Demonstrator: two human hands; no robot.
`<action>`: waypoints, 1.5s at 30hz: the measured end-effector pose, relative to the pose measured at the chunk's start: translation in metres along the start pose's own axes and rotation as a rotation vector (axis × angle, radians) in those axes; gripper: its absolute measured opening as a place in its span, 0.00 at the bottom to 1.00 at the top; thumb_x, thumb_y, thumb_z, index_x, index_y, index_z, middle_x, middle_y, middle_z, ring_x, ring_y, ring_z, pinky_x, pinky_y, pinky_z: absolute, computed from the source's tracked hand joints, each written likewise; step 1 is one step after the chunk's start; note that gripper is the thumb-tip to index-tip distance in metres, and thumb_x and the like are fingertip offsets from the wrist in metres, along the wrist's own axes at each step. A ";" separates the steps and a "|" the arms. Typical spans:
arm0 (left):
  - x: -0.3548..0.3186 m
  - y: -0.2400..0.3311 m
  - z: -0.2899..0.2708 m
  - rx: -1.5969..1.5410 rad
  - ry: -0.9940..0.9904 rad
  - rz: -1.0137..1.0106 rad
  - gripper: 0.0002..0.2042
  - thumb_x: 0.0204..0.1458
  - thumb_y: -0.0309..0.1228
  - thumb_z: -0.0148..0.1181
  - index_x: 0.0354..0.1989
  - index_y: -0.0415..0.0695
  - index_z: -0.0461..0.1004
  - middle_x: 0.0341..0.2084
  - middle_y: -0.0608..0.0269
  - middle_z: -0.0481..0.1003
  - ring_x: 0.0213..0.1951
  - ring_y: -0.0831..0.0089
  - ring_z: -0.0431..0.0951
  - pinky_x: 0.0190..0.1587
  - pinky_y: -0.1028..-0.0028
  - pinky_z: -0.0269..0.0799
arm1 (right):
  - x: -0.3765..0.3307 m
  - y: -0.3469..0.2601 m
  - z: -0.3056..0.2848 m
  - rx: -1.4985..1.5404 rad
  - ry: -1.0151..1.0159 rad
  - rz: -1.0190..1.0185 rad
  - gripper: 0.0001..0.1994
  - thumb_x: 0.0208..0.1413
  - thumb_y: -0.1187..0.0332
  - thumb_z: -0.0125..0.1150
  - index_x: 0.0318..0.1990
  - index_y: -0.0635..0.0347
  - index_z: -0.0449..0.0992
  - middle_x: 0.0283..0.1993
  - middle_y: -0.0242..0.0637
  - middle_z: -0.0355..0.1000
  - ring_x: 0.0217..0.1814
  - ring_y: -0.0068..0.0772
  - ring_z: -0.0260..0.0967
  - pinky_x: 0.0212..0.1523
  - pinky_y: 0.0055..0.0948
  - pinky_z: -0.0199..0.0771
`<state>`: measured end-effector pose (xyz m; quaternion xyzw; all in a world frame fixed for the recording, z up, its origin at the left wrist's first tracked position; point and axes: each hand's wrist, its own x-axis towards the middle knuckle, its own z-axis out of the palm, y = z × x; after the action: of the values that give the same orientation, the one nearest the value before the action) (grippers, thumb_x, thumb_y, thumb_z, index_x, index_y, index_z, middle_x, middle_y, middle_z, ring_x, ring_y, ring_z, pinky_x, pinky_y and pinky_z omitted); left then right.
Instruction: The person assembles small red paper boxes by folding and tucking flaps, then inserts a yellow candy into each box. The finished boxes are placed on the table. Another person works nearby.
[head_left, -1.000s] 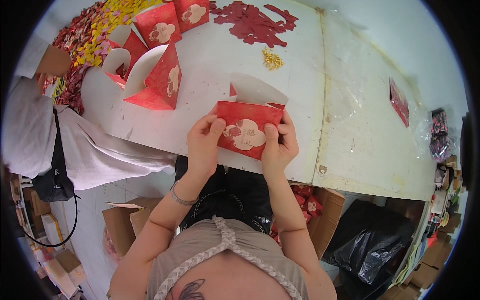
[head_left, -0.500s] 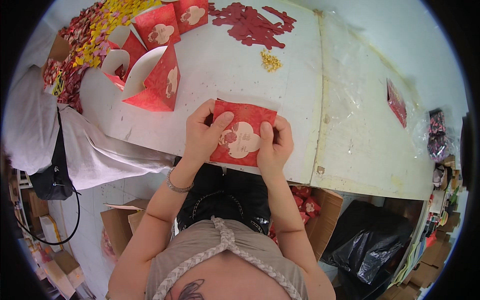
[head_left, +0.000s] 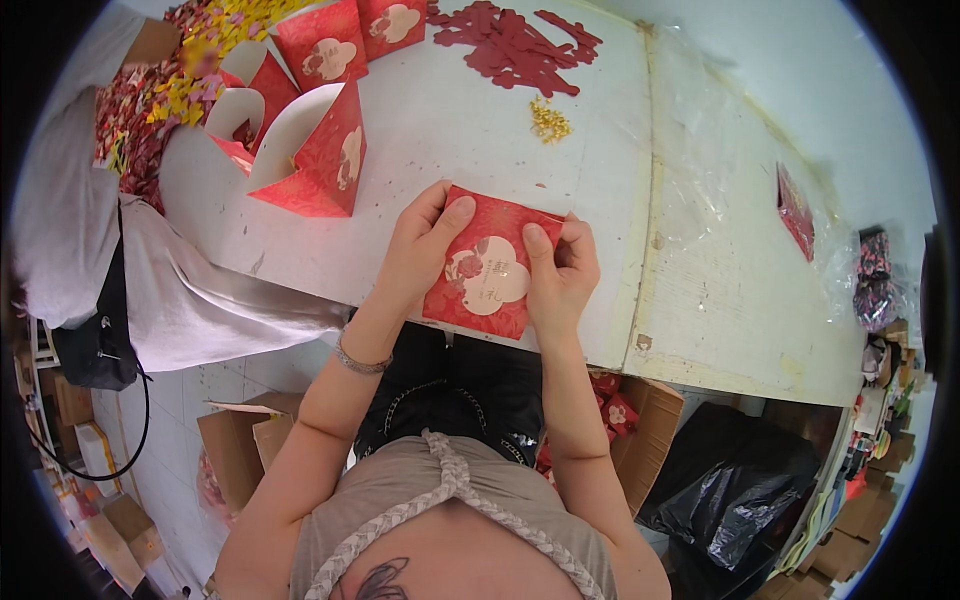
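I press a flat red paper bag point(head_left: 485, 268) with a cream flower-shaped patch down on the white table point(head_left: 470, 120) near its front edge. My left hand point(head_left: 420, 240) lies on the bag's left side with the thumb across its top. The bag's right side is gripped by my right hand point(head_left: 562, 275), thumb on the front. Both hands hold the bag folded flat.
Several opened red bags point(head_left: 310, 150) stand at the far left. Dark red cutouts point(head_left: 515, 45) and a small gold pile point(head_left: 549, 120) lie at the back. Another person in grey point(head_left: 60, 200) stands at the left. A cardboard box point(head_left: 640, 420) and a black plastic bag point(head_left: 730, 490) sit under the table.
The bag stood open with its white inside showing; I have pushed it shut and flat, and my hands have slid over its front.
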<state>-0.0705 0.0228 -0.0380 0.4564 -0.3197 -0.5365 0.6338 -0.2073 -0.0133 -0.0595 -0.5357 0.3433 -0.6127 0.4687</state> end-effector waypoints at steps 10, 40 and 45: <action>0.007 0.000 -0.003 0.033 -0.009 0.075 0.09 0.58 0.28 0.51 0.43 0.36 0.69 0.35 0.65 0.74 0.35 0.85 0.72 0.37 0.83 0.70 | 0.003 -0.008 0.004 0.168 -0.036 0.167 0.05 0.56 0.74 0.57 0.33 0.60 0.67 0.29 0.29 0.69 0.27 0.11 0.61 0.29 0.13 0.62; 0.009 0.003 0.000 0.158 0.068 0.105 0.05 0.53 0.27 0.56 0.35 0.38 0.72 0.28 0.68 0.73 0.29 0.85 0.69 0.33 0.84 0.66 | 0.023 0.009 -0.001 -0.092 -0.259 -0.191 0.08 0.48 0.86 0.49 0.30 0.65 0.74 0.39 0.41 0.73 0.28 0.19 0.68 0.25 0.15 0.66; 0.002 -0.005 -0.006 0.317 0.093 0.175 0.05 0.53 0.25 0.55 0.37 0.38 0.72 0.29 0.67 0.74 0.31 0.84 0.71 0.35 0.83 0.68 | 0.020 0.000 -0.006 -0.133 -0.285 -0.067 0.05 0.53 0.77 0.52 0.32 0.63 0.75 0.36 0.41 0.74 0.28 0.23 0.69 0.29 0.19 0.68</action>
<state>-0.0669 0.0225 -0.0450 0.5451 -0.4090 -0.4005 0.6125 -0.2131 -0.0329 -0.0540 -0.6581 0.2950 -0.5219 0.4556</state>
